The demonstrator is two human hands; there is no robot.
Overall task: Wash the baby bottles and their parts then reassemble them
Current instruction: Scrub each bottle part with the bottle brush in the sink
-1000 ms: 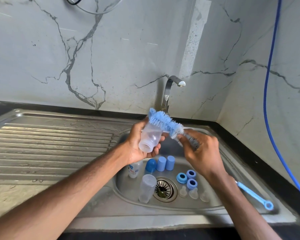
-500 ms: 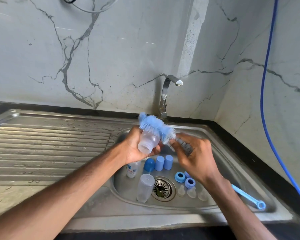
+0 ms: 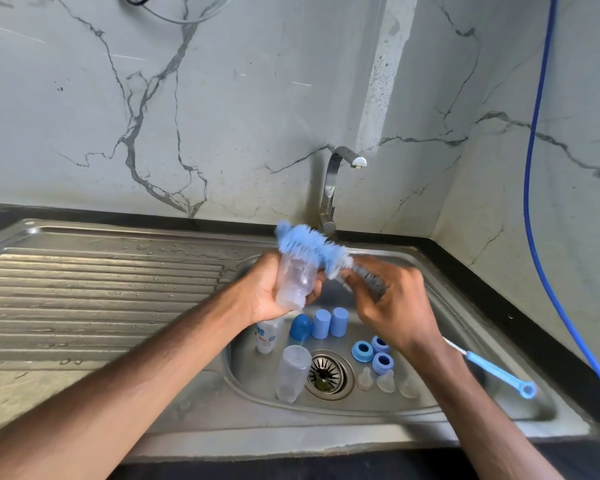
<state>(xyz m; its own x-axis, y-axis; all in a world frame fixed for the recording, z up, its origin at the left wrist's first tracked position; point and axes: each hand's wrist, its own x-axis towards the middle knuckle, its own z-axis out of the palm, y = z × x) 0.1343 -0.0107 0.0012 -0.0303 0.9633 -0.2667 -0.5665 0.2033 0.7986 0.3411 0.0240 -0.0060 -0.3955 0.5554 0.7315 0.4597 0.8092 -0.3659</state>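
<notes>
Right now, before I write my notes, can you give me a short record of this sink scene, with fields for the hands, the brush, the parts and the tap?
left hand: grips a clear bottle above the sink
right hand: grips the brush by its stem
brush: blue bristles lie across the far end of the held bottle, on the outside
in sink: printed bottle, plain bottle, three blue caps, three blue rings, three clear teats
tap: no running water visible

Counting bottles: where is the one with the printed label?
Head view: the printed bottle stands at the left of the sink basin, just below the left hand, beside the dark blue cap.
</notes>
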